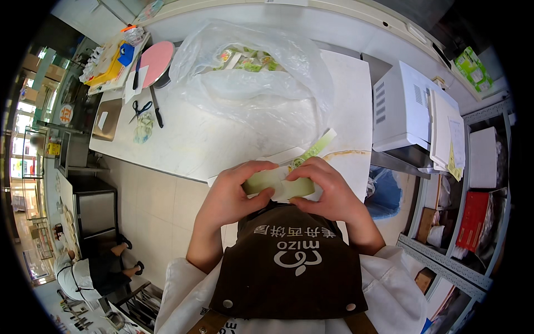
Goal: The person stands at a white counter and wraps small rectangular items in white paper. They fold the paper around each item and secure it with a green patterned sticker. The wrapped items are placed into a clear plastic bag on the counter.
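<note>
A white worktop (206,133) takes up more of the room than anything else, its near edge facing the person who stands at it in a brown apron (328,278) over white clothing. Toward the back lies a big translucent plastic bag (250,92), its mouth spread wide, with small green-patterned packets (253,64) showing inside. Off to the right I see a grey metal shelf unit (434,256) stacked with boxes, and a boxy white appliance (403,108) at the worktop's end. Down at the left, well apart, a co-worker (83,278) in a white top bends over.

The left hand (236,189) and right hand (331,189) come close together just in front of the apron, at the worktop's near edge. Both are closed with bent fingers, gripping a pale green strip (272,182) that curves between them, pinched at either end by thumb and fingers. Just beyond the fingers a green patterned strip (317,147) slants away to the right; whether it joins the held one, I cannot tell.

A blue-lined bin (385,195) stands under the right end. On the left of the worktop sit a pink disc (157,60), a metal tray (111,127), a crumpled wrapper (143,129), a black-handled knife (156,106) and dark scissors (142,111).
</note>
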Available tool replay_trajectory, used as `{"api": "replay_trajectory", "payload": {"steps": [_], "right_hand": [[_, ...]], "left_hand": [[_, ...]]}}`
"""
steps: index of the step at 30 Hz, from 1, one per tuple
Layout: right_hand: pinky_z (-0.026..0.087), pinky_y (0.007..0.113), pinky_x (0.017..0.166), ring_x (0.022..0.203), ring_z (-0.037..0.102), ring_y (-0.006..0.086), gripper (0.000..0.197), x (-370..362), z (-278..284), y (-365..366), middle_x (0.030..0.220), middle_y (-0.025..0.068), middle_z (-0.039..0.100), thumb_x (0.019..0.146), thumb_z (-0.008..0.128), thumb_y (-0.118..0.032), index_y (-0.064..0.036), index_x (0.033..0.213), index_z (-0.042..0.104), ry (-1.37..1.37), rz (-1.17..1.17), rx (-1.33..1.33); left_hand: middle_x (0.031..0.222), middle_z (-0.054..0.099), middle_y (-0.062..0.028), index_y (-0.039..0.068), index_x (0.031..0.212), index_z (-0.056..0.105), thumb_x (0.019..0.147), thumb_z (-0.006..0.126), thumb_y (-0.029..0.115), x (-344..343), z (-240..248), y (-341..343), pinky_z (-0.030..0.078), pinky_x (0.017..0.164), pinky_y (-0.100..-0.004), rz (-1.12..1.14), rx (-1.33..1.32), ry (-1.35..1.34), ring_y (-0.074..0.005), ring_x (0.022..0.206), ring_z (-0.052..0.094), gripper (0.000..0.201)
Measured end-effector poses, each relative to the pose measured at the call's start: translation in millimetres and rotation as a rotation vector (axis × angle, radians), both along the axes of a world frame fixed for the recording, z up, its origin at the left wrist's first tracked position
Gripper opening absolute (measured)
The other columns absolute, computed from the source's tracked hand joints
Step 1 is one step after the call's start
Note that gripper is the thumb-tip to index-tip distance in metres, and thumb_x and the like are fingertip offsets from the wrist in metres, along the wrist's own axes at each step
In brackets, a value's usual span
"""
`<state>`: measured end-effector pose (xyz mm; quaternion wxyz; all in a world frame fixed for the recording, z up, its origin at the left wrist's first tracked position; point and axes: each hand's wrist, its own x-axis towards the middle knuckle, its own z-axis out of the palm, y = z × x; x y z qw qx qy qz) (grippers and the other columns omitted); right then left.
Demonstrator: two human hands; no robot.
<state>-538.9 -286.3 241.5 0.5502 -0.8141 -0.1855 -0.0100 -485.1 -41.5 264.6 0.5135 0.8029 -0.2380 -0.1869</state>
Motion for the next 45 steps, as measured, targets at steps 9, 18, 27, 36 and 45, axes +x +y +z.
{"api": "replay_trajectory", "payload": {"steps": [9,18,27,36,45], "right_hand": [[0.050,0.037,0.088,0.100,0.061,0.0292,0.044,2,2,-3,0.106,0.0091,0.062,0.075,0.083,-0.005,-0.0098,0.116,0.067,0.008,-0.020,0.005],[0.050,0.036,0.088,0.103,0.061,0.0278,0.048,2,0,-5,0.109,0.0096,0.064,0.072,0.085,-0.001,-0.0070,0.116,0.068,0.031,-0.009,-0.010],[0.049,0.040,0.089,0.100,0.061,0.0313,0.044,5,-1,-4,0.106,0.0092,0.063,0.076,0.083,-0.009,-0.0115,0.117,0.067,0.009,-0.039,-0.067],[0.050,0.040,0.088,0.099,0.061,0.0309,0.044,6,0,-6,0.104,0.0087,0.064,0.075,0.084,-0.009,-0.0119,0.116,0.069,-0.018,-0.050,-0.081],[0.050,0.040,0.090,0.102,0.062,0.0302,0.047,4,-5,-3,0.107,0.0080,0.065,0.069,0.088,-0.011,-0.0134,0.114,0.074,-0.141,-0.066,-0.195]], "left_hand": [[0.109,0.073,-0.0098,0.006,0.123,0.068,0.082,0.078,0.005,1,-6,-1,0.053,0.066,-0.0290,0.047,-0.025,-0.016,-0.0169,0.077,0.066,0.042],[0.108,0.072,-0.0084,0.006,0.125,0.065,0.085,0.075,0.004,3,-4,-4,0.051,0.069,-0.0277,-0.005,-0.008,-0.001,-0.0151,0.082,0.065,0.042],[0.101,0.067,-0.0014,0.008,0.132,0.060,0.086,0.068,-0.009,1,-7,-19,0.047,0.081,-0.0254,0.062,-0.129,0.248,-0.0093,0.088,0.057,0.049],[0.091,0.062,0.0005,0.003,0.135,0.058,0.093,0.055,-0.012,3,-10,-14,0.045,0.076,-0.0234,0.017,-0.176,0.231,-0.0075,0.086,0.056,0.045],[0.083,0.059,-0.0037,0.007,0.135,0.058,0.100,0.053,-0.003,-2,-11,-20,0.047,0.071,-0.0272,0.098,-0.100,0.165,-0.0107,0.075,0.054,0.037]]}}
